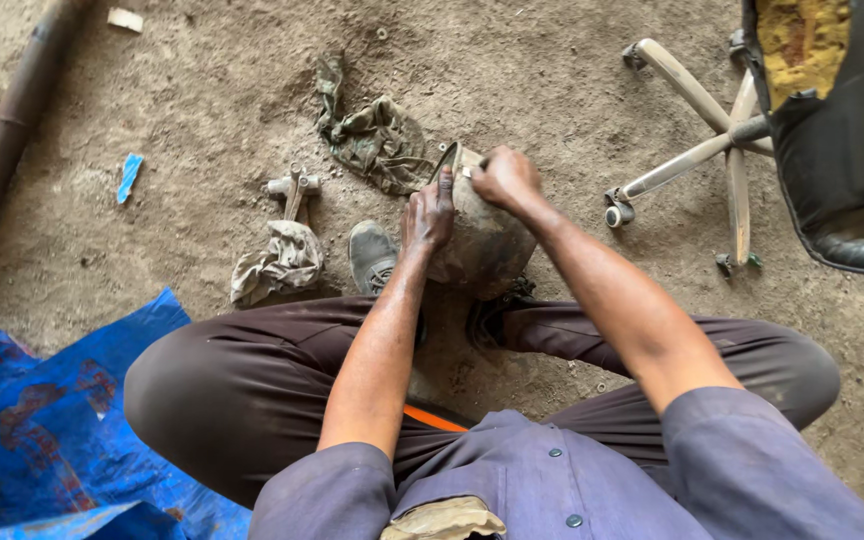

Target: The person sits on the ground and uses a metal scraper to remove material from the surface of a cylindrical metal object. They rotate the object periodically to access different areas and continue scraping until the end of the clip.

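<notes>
Head view, left hand (428, 215) flat on rounded dirty metal vessel (482, 250), right hand (505, 178) fisted at its rim, contents hidden

Dusty brown floor (552, 60). Blue tarp (42, 420), streaked rusty red. Camouflage-green rag (377, 140); pale beige cloth (282, 260). Grey-brown drum (482, 245). Dark brown trousers (242, 390), slate-blue shirt (652, 480). Black chair (842, 150), yellow foam showing.

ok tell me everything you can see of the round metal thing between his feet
The round part is dull grey-brown, dirty metal, dome-shaped, and sits on the dirt floor between the shoes. The left hand presses flat on its left side; the right hand grips at its top rim, beside a thin curved strip.
</notes>
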